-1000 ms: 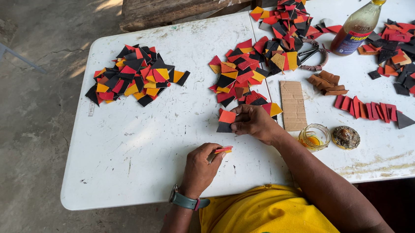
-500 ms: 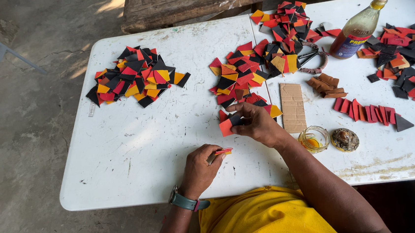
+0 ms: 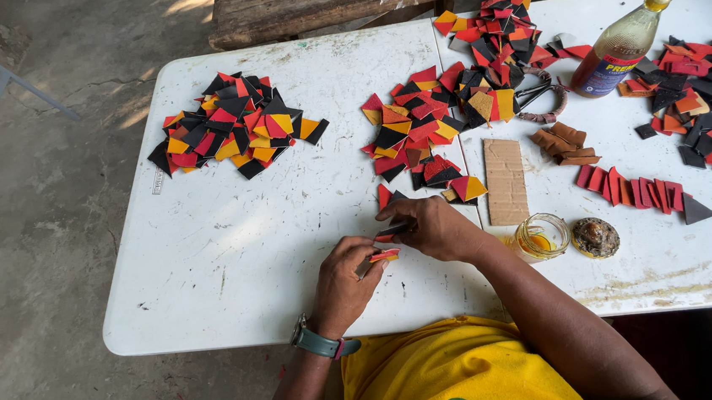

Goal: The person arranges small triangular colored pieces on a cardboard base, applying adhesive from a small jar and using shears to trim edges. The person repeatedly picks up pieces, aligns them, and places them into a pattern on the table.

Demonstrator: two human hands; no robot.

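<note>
White table [image 3: 234,269], scuffed grey in spots. Piles of cut pieces [image 3: 232,125] red, black, orange, yellow mixed. Cardboard strip [image 3: 505,181] plain tan. Row of pieces [image 3: 626,187] red (one black triangle at its end). Bottle [image 3: 621,42] amber liquid, red label. Shirt [image 3: 455,378] yellow, green print. Watch strap [image 3: 321,343] teal.

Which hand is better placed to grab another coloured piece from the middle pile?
Probably the right hand: it rests nearest the middle pile, just below its loose pieces. The left hand sits lower and already holds a small red and orange piece.
</note>
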